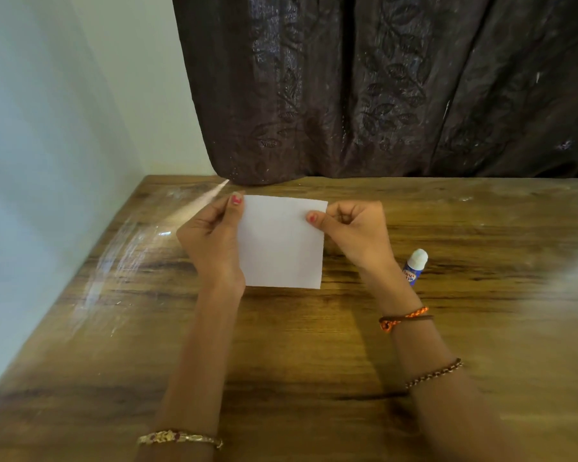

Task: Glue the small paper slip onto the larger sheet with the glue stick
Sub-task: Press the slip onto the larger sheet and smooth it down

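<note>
I'm seeing both hands up on one white paper sheet [281, 241], held above the tabletop [281, 345] toward its far edge. Left hand [211, 238] has its grip pinched on the sheet's left edge, right hand [354, 231] pinches the top right corner. The glue stick [414, 266] lies just beside the right wrist, white cap on.

Paper sheet [282, 243] held between both hands above the table [281, 345], glue stick [414, 266] right.

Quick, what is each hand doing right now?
Left hand: closed on the left edge of the white paper.
Right hand: pinching the paper's upper right edge.
</note>
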